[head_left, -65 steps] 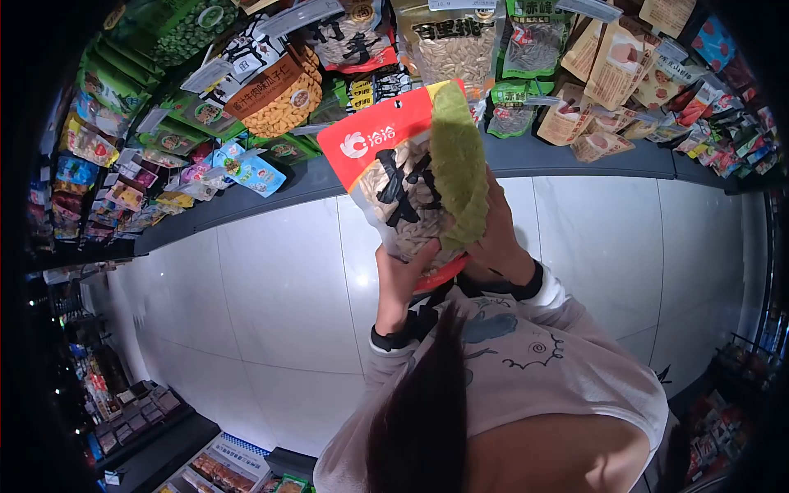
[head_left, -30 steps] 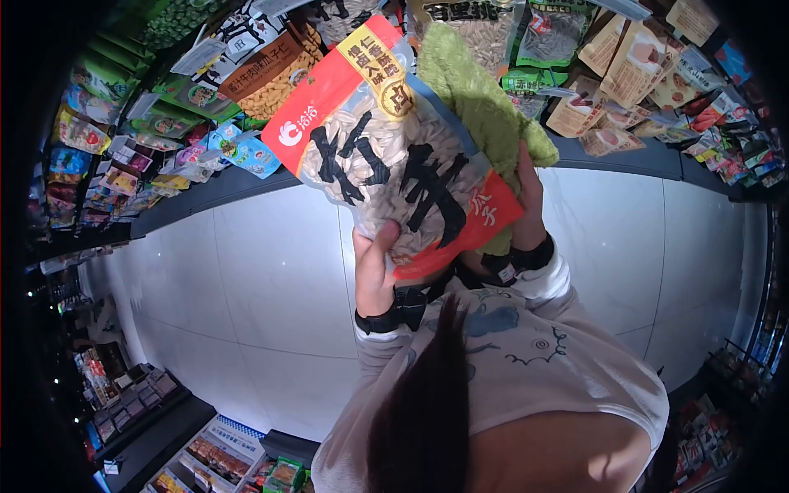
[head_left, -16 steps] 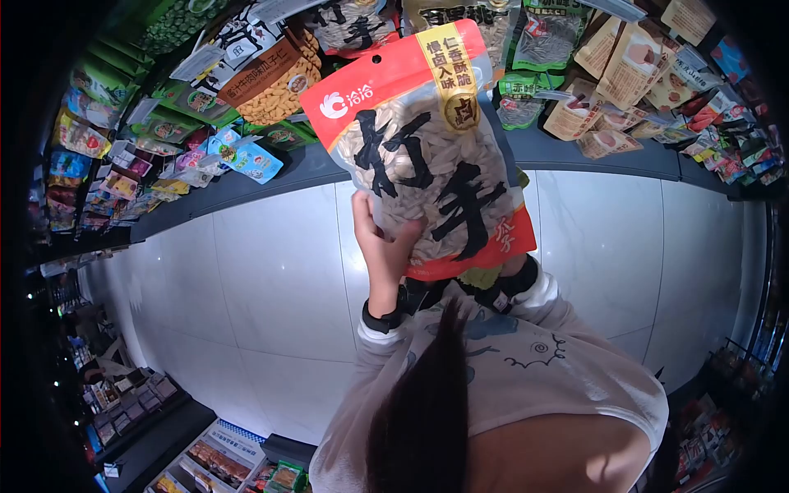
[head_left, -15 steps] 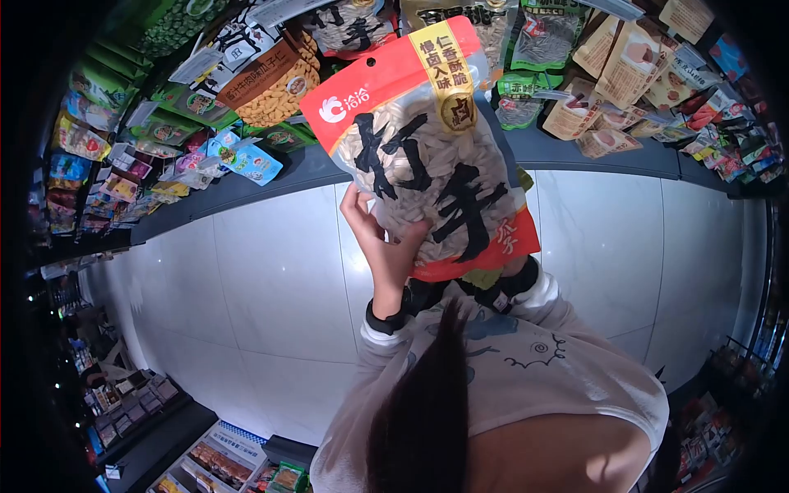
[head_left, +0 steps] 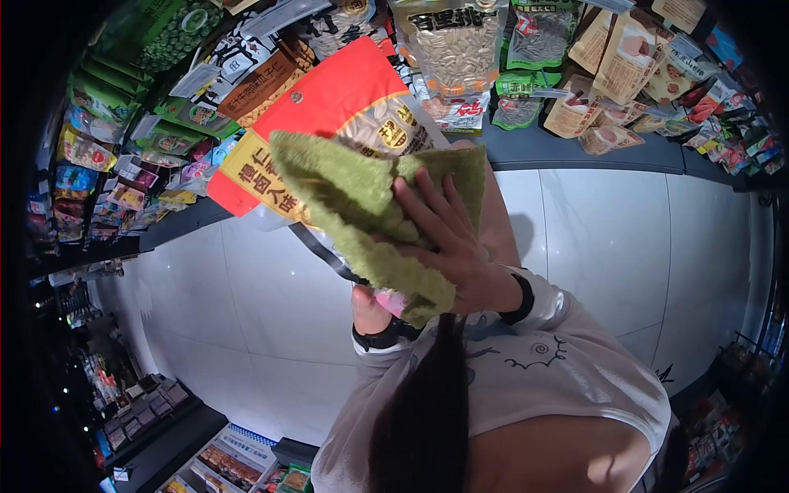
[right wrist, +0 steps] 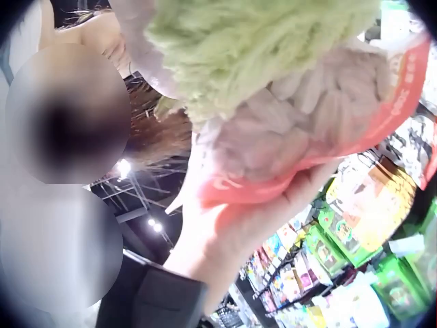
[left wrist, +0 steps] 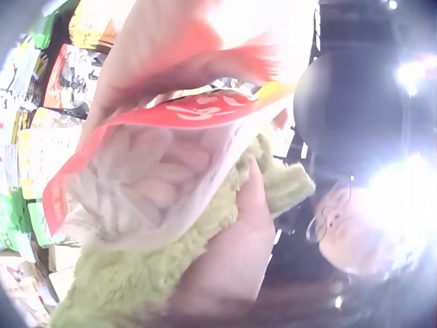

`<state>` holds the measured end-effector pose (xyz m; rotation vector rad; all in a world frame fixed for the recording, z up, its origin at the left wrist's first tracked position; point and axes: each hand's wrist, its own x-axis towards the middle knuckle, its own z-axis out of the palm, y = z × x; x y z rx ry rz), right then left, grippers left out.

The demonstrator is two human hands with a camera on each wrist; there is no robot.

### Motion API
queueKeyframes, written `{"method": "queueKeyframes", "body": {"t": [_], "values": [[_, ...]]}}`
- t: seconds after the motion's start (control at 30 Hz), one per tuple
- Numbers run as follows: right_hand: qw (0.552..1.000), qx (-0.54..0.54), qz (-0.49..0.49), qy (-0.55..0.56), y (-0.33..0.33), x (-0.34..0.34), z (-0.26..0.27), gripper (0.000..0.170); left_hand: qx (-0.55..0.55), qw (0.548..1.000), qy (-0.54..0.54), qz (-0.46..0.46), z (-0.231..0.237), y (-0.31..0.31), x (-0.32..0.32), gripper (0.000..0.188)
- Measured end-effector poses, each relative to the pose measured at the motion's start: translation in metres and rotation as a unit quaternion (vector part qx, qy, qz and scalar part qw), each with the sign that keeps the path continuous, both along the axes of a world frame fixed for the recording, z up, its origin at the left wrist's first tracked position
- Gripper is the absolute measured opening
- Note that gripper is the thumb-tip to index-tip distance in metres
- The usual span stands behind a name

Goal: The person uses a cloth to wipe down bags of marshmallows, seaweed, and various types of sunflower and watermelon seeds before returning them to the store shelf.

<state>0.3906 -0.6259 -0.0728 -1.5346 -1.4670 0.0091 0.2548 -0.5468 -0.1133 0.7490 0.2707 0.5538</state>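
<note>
A large red and clear bag of sunflower seeds is held up in front of the body, tilted to the left in the head view. My left hand grips its lower end from beneath; in the right wrist view this hand cups the bag's red edge, while most of its fingers are hidden in the head view. Over the bag's face lies a fuzzy green cloth. With fingers spread and fairly straight, my right hand presses the cloth against the bag. In the left wrist view, seeds show through the clear film beside the cloth.
A shelf with a dark front edge runs ahead, packed with snack bags. A gold seed bag and brown paper-look packets stand on it. White floor tiles lie below, with more stocked shelving behind at left.
The bag has turned and tilted toward the left. The green cloth, mostly behind the bag half a second ago, now covers its near face, with my right hand on top.
</note>
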Motion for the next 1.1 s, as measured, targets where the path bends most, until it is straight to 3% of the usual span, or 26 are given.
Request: {"method": "queueKeyframes", "body": {"t": [0.1,0.17,0.2,0.23,0.3,0.37,0.5,0.63,0.67,0.77,0.83,0.87,0.93,1.0,1.1], "values": [[0.999,-0.019,0.018,-0.029,-0.004,0.000,0.012,0.051,-0.120,0.983,-0.128,0.051,-0.015,0.004,-0.001,0.070],[1.000,-0.005,-0.015,-0.022,-0.001,0.014,0.011,0.053,-0.182,0.975,-0.093,0.090,-0.009,0.007,0.000,0.070],[0.999,0.007,-0.042,0.008,0.001,0.020,0.004,0.053,-0.097,0.984,0.013,0.152,-0.003,0.008,0.006,0.071],[0.999,0.011,-0.045,0.016,-0.002,0.025,-0.002,0.055,-0.161,0.975,-0.123,0.092,0.002,0.008,0.011,0.071],[0.998,0.015,-0.051,0.032,-0.010,0.030,-0.017,0.061,-0.203,0.941,-0.272,0.013,0.013,0.004,0.023,0.071],[0.999,0.013,-0.033,0.031,-0.020,0.025,-0.024,0.057,-0.212,0.948,-0.235,0.041,0.007,0.006,0.019,0.071],[0.996,0.000,0.036,-0.078,-0.039,0.009,-0.030,0.039,-0.185,0.970,-0.136,0.083,-0.008,0.009,0.007,0.071],[0.993,-0.011,0.069,-0.098,-0.033,0.010,-0.014,0.030,-0.285,0.921,-0.264,0.017,-0.012,0.006,0.001,0.078],[0.992,-0.028,0.084,-0.095,-0.029,0.017,-0.004,0.031,-0.303,0.908,-0.289,0.010,-0.005,0.005,0.002,0.079],[0.993,0.008,0.078,-0.089,-0.014,0.036,0.004,0.031,-0.220,0.941,-0.257,0.028,-0.027,0.006,-0.007,0.078],[0.994,0.007,0.055,-0.096,-0.010,0.048,0.013,0.044,-0.140,0.979,-0.146,0.014,-0.032,0.014,-0.021,0.077],[0.995,0.012,0.029,-0.093,-0.009,0.051,0.018,0.047,-0.210,0.960,-0.182,-0.024,-0.035,0.013,-0.024,0.076],[0.993,-0.005,-0.008,-0.114,-0.007,0.065,0.015,0.059,-0.165,0.970,-0.165,-0.063,-0.045,0.011,-0.025,0.074],[0.998,0.012,0.017,-0.062,-0.007,0.061,0.014,0.049,-0.129,0.985,-0.107,-0.051,-0.051,0.009,-0.027,0.074],[0.983,-0.024,0.164,-0.080,-0.018,0.054,0.009,0.030,-0.229,0.962,-0.146,-0.004,-0.029,0.001,-0.012,0.065]]}}
